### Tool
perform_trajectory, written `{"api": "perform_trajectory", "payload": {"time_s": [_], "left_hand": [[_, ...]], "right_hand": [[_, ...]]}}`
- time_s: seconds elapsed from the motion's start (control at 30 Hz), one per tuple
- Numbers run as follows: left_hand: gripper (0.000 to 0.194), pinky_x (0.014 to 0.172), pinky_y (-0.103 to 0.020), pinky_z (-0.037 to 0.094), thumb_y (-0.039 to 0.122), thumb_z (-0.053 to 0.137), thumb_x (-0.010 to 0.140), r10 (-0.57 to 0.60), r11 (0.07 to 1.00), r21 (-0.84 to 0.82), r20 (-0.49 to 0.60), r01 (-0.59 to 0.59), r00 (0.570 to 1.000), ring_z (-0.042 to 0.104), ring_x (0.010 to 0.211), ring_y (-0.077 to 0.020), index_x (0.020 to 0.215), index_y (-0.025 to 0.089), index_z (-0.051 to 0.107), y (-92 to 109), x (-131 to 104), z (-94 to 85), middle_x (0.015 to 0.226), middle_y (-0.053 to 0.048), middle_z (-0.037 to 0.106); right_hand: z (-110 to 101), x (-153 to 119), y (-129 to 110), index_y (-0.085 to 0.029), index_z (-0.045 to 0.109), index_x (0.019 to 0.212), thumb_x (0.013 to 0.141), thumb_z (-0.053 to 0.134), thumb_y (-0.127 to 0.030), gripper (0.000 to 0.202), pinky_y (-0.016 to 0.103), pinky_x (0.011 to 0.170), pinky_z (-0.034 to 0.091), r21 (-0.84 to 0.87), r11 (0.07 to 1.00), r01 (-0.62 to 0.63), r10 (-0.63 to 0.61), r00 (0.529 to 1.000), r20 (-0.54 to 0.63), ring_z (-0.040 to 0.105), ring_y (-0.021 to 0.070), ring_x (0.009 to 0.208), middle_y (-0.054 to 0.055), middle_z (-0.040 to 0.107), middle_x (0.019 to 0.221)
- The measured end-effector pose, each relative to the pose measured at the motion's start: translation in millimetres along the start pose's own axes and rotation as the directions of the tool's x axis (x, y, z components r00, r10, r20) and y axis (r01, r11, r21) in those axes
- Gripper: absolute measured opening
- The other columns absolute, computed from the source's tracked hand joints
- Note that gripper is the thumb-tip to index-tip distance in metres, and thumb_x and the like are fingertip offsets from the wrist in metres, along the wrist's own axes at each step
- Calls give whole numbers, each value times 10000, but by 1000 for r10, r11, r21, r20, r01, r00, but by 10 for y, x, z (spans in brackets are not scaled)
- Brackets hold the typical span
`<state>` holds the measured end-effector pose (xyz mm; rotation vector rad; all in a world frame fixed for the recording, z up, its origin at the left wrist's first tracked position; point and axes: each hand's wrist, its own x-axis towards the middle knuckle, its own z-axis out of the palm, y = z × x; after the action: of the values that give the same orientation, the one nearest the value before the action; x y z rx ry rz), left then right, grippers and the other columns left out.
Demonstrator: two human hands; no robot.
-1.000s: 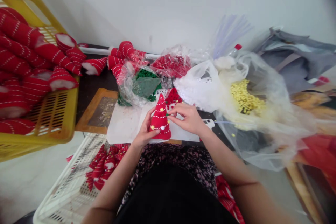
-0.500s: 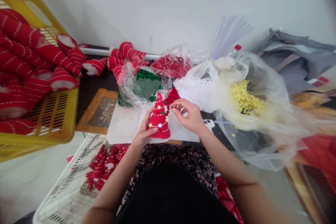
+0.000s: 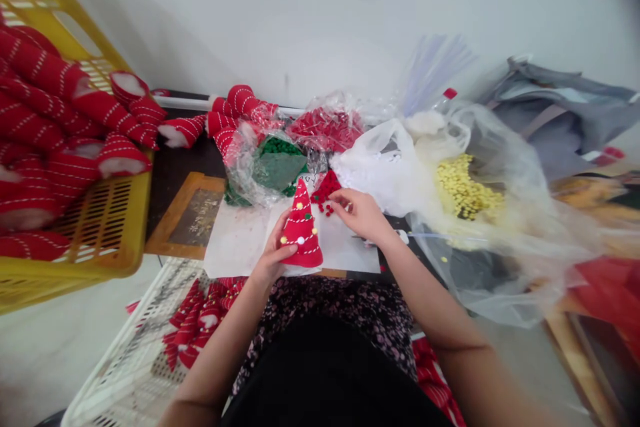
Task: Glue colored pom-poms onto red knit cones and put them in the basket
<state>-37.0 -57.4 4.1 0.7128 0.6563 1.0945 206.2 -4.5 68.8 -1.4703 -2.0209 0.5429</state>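
My left hand [image 3: 275,253] is wrapped round the lower left side of a red fabric cone [image 3: 309,255] with white dashed stripes. The cone stands nearly upright, tip away from me, and carries small yellow, white and green pompoms. Just right of it my right hand [image 3: 361,213] is closed in a pinch, fingertips beside a few loose red pompoms [image 3: 329,209]. What the pinch holds, if anything, is too small to make out. Behind lies a pile of red pompoms [image 3: 327,183]. White paper [image 3: 230,240] lies under the work.
Left, a yellow crate [image 3: 135,233] is filled with striped red cones; below it, a white basket [image 3: 115,360] holds decorated ones. Behind the paper are bags of green pompoms [image 3: 280,163] and red pieces [image 3: 325,127], a white bag [image 3: 385,160] and yellow beads [image 3: 465,187].
My right hand has shifted slightly away from the cone, toward the loose red pompoms. The cone in my left hand has moved slightly left.
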Motion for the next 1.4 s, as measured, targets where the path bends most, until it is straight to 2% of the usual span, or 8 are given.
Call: {"api": "perform_trajectory", "payload": {"time_s": [0.13, 0.2, 0.3, 0.4, 0.53, 0.93, 1.13, 1.4], "left_hand": [[1034, 1058, -473, 558, 377, 929, 645, 11, 1000, 11, 11, -11, 1000, 718, 1197, -351, 1578, 290, 491, -25, 8, -21, 1401, -128, 708], [1012, 1059, -467, 552, 373, 926, 654, 14, 1000, 24, 14, -14, 1000, 721, 1185, -341, 1567, 292, 497, -43, 9, -39, 1400, -124, 706], [973, 1072, -476, 541, 382, 915, 674, 24, 998, 49, 21, -25, 999, 713, 1198, -344, 1555, 296, 511, -69, 9, -65, 1414, -118, 696], [960, 1073, -477, 541, 391, 914, 675, 36, 998, 56, 16, -37, 999, 704, 1218, -352, 1548, 299, 526, -81, 8, -76, 1416, -112, 696], [966, 1064, -453, 547, 364, 921, 668, 29, 999, 41, -1, -29, 1000, 695, 1241, -348, 1549, 301, 531, -75, 3, -69, 1452, -110, 681], [974, 1042, -441, 558, 399, 931, 704, 52, 989, 133, 84, -63, 995, 705, 1219, -349, 1568, 304, 492, -87, 34, -61, 1461, -119, 671], [929, 1051, -432, 556, 365, 917, 742, 39, 985, 162, 109, -56, 993, 695, 1232, -335, 1567, 325, 492, -65, 41, -45, 1482, -107, 650], [923, 1084, -428, 523, 343, 914, 765, 60, 963, 254, 147, -96, 987, 667, 1271, -340, 1573, 301, 469, -53, 51, -21, 1517, -127, 620]], "right_hand": [[-69, 148, 127, -179, 747, 1102, 906, 608, -133, 245, 340, 753, 505, -94, 993, -72, 60, 990, -126, 657, 218, 738, 44, 726, 833], [-63, 266, 197, -160, 742, 1159, 860, 564, -55, 364, 343, 772, 504, -172, 984, -49, 27, 991, -128, 663, 228, 787, 77, 733, 921], [22, 451, 230, -157, 756, 1139, 850, 545, -15, 385, 328, 821, 516, -204, 974, 96, -87, 995, 52, 684, 224, 886, 124, 736, 1129], [165, 603, 179, -167, 785, 1040, 908, 575, -35, 281, 310, 894, 513, -255, 948, 192, -116, 951, 286, 704, 227, 1013, 122, 756, 1172], [302, 704, 115, -165, 792, 921, 919, 644, -72, 175, 309, 841, 495, -345, 920, 184, -49, 929, 366, 711, 258, 1056, 139, 781, 1159], [222, 618, 17, -212, 801, 928, 900, 709, -213, 96, 295, 682, 423, -349, 937, 18, 74, 965, 250, 703, 227, 826, 68, 798, 902], [-152, 361, -73, -219, 796, 946, 894, 705, -268, 116, 266, 614, 393, 46, 993, 111, -109, 993, -47, 457, 124, 533, -73, 526, 544], [-83, 195, -289, -218, 816, 1013, 955, 677, -243, 153, 305, 719, 500, 25, 950, 312, -310, 948, -70, 669, 187, 761, 49, 774, 898]]}}
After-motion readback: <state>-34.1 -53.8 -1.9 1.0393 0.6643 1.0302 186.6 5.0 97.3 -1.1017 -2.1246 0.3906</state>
